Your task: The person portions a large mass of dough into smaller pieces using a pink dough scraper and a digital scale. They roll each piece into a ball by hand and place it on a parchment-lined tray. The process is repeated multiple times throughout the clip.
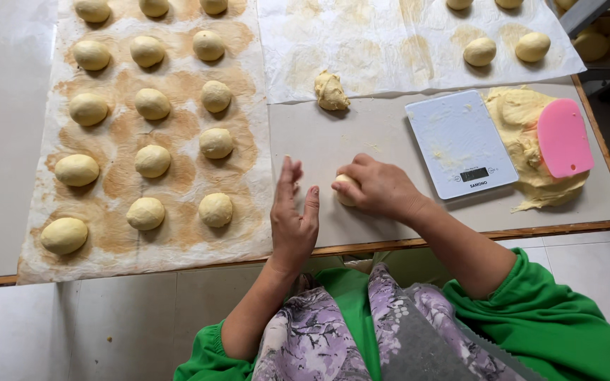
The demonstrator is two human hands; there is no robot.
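The right hand (379, 189) is cupped over a dough ball (346, 190) on the table (368, 134), fingers curled close together around it so only the ball's left edge shows. The left hand (293, 212) stands edge-on just beside it at 9 o'clock, fingers straight and slightly spread, not touching the dough. To round the ball well, I judge the cupped palm should stay light and circle evenly, with the left hand closing in as a wall so the ball tightens rather than skids. At 12 o'clock from the ball lies a rough dough lump (331, 92); at 2 o'clock a white scale (460, 141), and beyond it the dough mass (524, 141) with a pink scraper (564, 137) on top. At 9 o'clock, rows of finished balls (152, 161) rest on stained paper (114, 247).
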